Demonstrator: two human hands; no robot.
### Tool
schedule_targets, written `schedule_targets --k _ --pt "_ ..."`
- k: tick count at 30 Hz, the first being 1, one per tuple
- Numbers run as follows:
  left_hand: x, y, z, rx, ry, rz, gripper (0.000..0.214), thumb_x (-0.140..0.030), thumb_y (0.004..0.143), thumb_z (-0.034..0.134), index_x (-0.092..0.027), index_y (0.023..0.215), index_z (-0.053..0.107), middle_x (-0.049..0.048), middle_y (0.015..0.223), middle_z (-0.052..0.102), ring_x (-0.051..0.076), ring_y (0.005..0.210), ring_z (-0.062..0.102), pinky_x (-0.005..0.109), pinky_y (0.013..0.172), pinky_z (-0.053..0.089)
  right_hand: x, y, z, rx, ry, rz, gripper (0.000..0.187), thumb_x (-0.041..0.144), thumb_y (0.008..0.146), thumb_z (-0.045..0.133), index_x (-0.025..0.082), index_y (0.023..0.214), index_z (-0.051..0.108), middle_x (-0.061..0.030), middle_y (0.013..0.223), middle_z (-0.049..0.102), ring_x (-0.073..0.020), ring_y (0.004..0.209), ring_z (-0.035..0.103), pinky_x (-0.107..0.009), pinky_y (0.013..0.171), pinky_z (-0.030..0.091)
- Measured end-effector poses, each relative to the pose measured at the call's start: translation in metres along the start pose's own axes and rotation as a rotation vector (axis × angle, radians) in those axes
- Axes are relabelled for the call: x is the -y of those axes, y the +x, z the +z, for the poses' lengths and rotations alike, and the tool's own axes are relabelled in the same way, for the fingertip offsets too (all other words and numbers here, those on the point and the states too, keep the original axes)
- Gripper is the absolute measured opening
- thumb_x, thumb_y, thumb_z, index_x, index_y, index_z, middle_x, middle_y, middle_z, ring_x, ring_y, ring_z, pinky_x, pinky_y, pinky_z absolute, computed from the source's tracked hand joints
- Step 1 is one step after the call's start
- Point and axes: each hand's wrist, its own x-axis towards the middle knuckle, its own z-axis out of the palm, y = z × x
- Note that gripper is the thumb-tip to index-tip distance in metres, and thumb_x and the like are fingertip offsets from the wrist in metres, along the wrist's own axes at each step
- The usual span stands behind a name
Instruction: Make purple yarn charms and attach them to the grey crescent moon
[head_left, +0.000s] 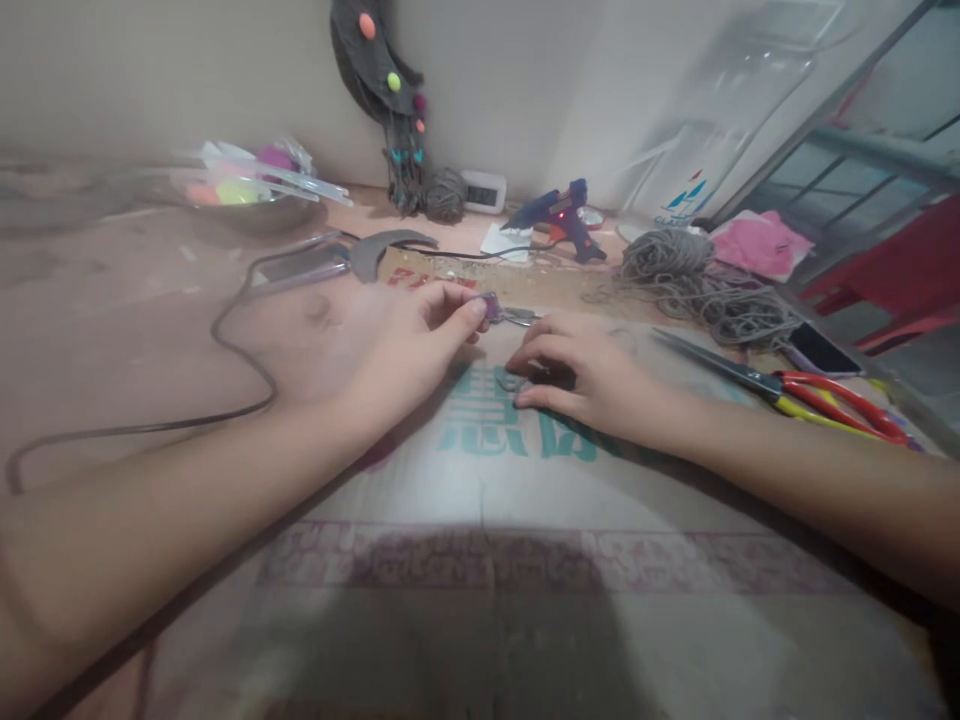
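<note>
My left hand [446, 320] pinches a small purple piece [490, 306] between thumb and fingertips, above the printed cardboard sheet [480, 490]. A slim metal tool [519, 316] reaches from that piece to the fingers of my right hand [566, 370]. The right fingers curl round it, and its handle is mostly hidden, so its exact kind is unclear. A small grey loop [510, 380] shows beside the right thumb. Large scissors [757, 380] with red and yellow handles lie right of my right hand, blades pointing left.
Behind my hands rest a blue glue gun [559, 215] with a red light, a grey crescent [375, 255] and a small white clock [484, 190]. Grey yarn [697, 280] and a phone [825, 350] lie at right. A black cable [255, 370] crosses the left; a bowl [247, 215] stands behind.
</note>
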Motion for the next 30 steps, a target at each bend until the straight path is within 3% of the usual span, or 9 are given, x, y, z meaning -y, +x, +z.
schedule_targets --k 2,6,9,13,16,18,23,26,30 --pt "-0.002 0.0 0.001 -0.009 0.024 -0.005 0.014 -0.028 0.089 0.061 -0.016 0.082 0.063 0.0021 0.083 0.065 0.013 0.075 0.059 0.026 0.071 0.049 -0.002 0.002 0.008 -0.035 0.042 -0.035 0.014 0.033 0.091 0.064 0.021 0.087 0.066 -0.0063 0.093 0.064 -0.0215 0.092 0.059 -0.037 0.085 0.046" --pt "0.0 0.0 0.001 -0.012 0.033 -0.006 0.013 -0.028 0.089 0.061 -0.016 0.083 0.062 0.0015 0.081 0.066 0.013 0.073 0.06 0.024 0.069 0.048 0.005 0.006 0.007 -0.043 0.048 -0.022 0.016 0.021 0.093 0.055 0.02 0.078 0.059 -0.0046 0.083 0.064 -0.02 0.084 0.059 -0.034 0.08 0.046" --pt "0.003 0.0 0.0 0.047 0.022 -0.003 0.015 -0.031 0.088 0.061 -0.016 0.085 0.063 0.0021 0.082 0.067 0.014 0.074 0.061 0.026 0.07 0.049 0.01 0.005 -0.007 -0.11 0.103 0.038 0.013 0.017 0.095 0.046 0.022 0.087 0.056 -0.0011 0.079 0.065 -0.0157 0.074 0.06 -0.029 0.071 0.047" --pt "0.005 -0.001 -0.001 0.094 0.087 -0.021 0.02 -0.036 0.088 0.063 -0.017 0.088 0.067 0.0031 0.085 0.07 0.016 0.077 0.063 0.028 0.073 0.048 0.008 0.0 -0.015 -0.322 0.178 0.027 0.018 0.014 0.096 0.041 0.022 0.105 0.056 0.001 0.079 0.068 -0.0113 0.063 0.062 -0.025 0.064 0.049" --pt "0.005 -0.001 -0.001 0.106 0.134 -0.017 0.019 -0.036 0.088 0.063 -0.017 0.087 0.069 0.0026 0.083 0.071 0.016 0.077 0.064 0.028 0.074 0.048 0.006 -0.002 -0.011 -0.326 0.194 0.026 0.024 0.015 0.095 0.048 0.022 0.114 0.06 -0.0024 0.093 0.074 -0.0129 0.071 0.069 -0.026 0.069 0.053" --pt "0.005 -0.001 -0.001 0.116 0.144 -0.009 0.019 -0.036 0.087 0.064 -0.017 0.088 0.07 0.0026 0.084 0.071 0.016 0.078 0.064 0.028 0.075 0.048 0.008 -0.003 -0.009 -0.312 0.166 0.051 0.021 0.017 0.093 0.053 0.022 0.108 0.067 -0.0029 0.097 0.076 -0.0153 0.08 0.072 -0.028 0.074 0.054" --pt "0.002 -0.002 0.0 0.113 0.155 -0.032 0.02 -0.037 0.087 0.064 -0.018 0.091 0.07 0.0021 0.086 0.072 0.016 0.079 0.063 0.027 0.076 0.048 0.009 -0.005 -0.009 -0.38 0.13 0.096 0.018 0.017 0.093 0.055 0.022 0.094 0.073 -0.0011 0.083 0.076 -0.0147 0.073 0.07 -0.026 0.07 0.054" --pt "0.0 -0.004 0.0 0.122 0.161 -0.048 0.022 -0.038 0.087 0.064 -0.017 0.092 0.069 0.0022 0.087 0.072 0.015 0.079 0.063 0.027 0.076 0.048 0.005 -0.004 -0.008 -0.414 0.111 0.032 0.019 0.017 0.094 0.054 0.021 0.096 0.072 -0.0021 0.082 0.074 -0.0144 0.072 0.067 -0.027 0.069 0.052" --pt "0.0 -0.003 0.0 0.113 0.15 -0.057 0.023 -0.038 0.087 0.064 -0.016 0.094 0.068 0.0029 0.089 0.072 0.015 0.077 0.063 0.027 0.075 0.048 -0.001 0.0 -0.009 -0.495 -0.02 -0.073 0.014 0.02 0.092 0.061 0.023 0.09 0.075 -0.0065 0.093 0.069 -0.0194 0.088 0.063 -0.035 0.08 0.05"
